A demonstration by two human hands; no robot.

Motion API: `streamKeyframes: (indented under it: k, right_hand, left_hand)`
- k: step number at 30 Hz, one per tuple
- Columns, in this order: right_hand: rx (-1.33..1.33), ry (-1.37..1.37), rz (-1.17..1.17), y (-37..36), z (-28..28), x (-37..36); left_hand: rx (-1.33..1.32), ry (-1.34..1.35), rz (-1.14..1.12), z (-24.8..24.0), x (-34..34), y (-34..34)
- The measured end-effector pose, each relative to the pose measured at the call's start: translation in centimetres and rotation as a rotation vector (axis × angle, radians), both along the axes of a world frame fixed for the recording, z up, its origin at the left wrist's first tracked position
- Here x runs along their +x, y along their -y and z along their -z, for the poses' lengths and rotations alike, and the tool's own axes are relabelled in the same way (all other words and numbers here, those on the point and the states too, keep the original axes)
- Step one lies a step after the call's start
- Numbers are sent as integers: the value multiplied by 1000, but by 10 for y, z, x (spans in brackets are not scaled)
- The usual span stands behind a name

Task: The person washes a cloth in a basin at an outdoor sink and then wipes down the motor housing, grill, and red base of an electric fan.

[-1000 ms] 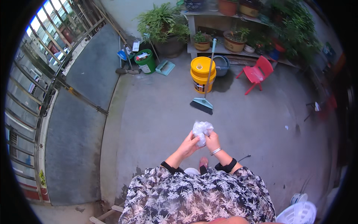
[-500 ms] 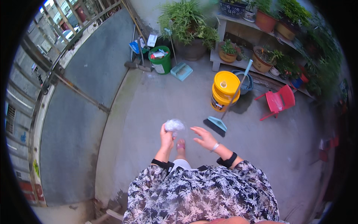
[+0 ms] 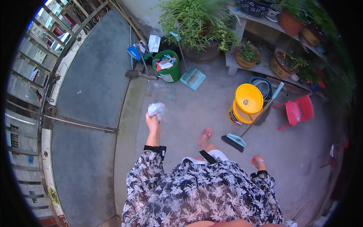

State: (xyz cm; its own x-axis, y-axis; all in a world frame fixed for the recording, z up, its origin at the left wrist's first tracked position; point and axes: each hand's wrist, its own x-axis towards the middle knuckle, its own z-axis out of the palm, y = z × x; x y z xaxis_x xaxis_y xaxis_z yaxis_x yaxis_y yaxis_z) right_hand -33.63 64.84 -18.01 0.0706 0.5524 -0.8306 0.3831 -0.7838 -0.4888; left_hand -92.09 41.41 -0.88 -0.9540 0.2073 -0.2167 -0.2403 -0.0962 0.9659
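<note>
Held out in front of me on the left, my left hand [image 3: 152, 123] grips a crumpled clear plastic bag [image 3: 156, 110]. The bag puffs out above the fingers, over the concrete floor. The green bucket [image 3: 166, 67], filled with mixed rubbish, stands beyond it at the far left. My right hand [image 3: 258, 161] hangs low by my right side, away from the bag. It is small and blurred, so its fingers do not show clearly. The broom [image 3: 235, 142] is the thing nearest to it.
A light-blue dustpan [image 3: 193, 78] stands beside the bucket. Yellow buckets [image 3: 249, 99], a blue-grey basin [image 3: 262, 86] and a red chair [image 3: 300, 110] are on the right. Potted plants fill the shelves [image 3: 231, 70] at the back. A metal gate [image 3: 85, 125] runs along the left.
My left hand has moved left and farther out with the plastic bag. My right hand has dropped from in front of me to my right side. The view has shifted and a foot has stepped forward.
</note>
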Motion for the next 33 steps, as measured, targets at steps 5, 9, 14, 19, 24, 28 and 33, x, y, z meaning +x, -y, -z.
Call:
streamKeyframes:
  k: [5,9,14,19,24,28,33]
  right_hand:
    - [-154,262,161,-83,53,20]
    - [59,220,-4,-166,30,-99]
    - [383,116,-136,-243,-52,-257]
    - [537,99,6,-243,-99,-280]
    - [304,181,294,-222,-91,-337]
    - [123,325,577,-152,-112,-358]
    - [119,355,715,-90,-103,-371]
  left_hand:
    - [-48,19,65,-19,-103,-108]
    - [-94,-45,97,-22,-210,-176]
    - [-206,-72,134,-15,-306,-269]
    - [-211,38,214,21,-381,-351]
    - [-157,134,226,38,-539,-467]
    - [-179,265,194,74,-574,-535]
    - [-363,54,525,105,-576,-597]
